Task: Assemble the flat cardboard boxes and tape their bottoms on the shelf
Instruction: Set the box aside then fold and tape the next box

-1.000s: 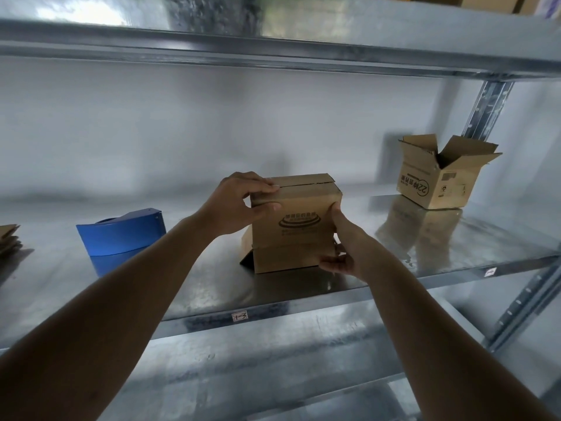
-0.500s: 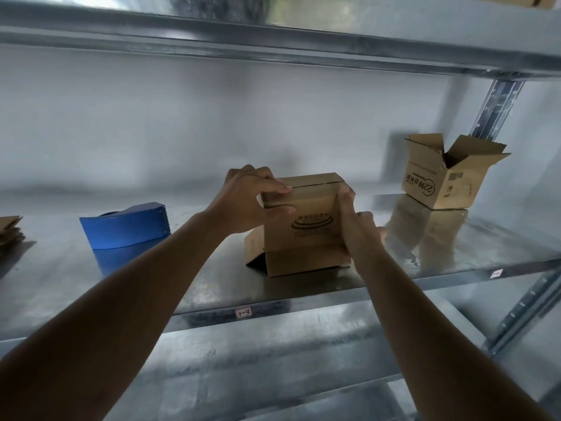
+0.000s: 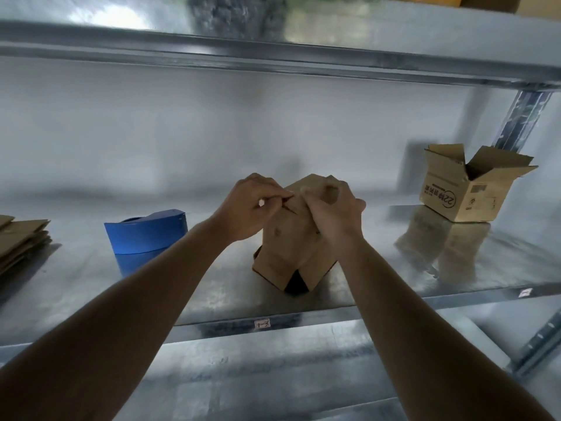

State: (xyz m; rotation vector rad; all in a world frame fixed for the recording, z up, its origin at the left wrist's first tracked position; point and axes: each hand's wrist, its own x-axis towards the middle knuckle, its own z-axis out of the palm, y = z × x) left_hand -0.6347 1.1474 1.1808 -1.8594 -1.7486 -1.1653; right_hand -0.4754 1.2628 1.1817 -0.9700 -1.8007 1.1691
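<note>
Cardboard box (image 3: 291, 250) top flaps pinched between both hands' fingers (image 3: 280, 197).

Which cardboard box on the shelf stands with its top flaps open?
The printed box at the right end, untouched, flaps splayed upward. The middle box is gripped by both hands, and the stack at the left lies flat.

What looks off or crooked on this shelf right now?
Only the box being worked on: it stands turned corner-on, with a dark gap between its lower flaps. Both hands, left hand and right hand, grip its top. The open box, blue tape dispenser and flat stack sit normally.
</note>
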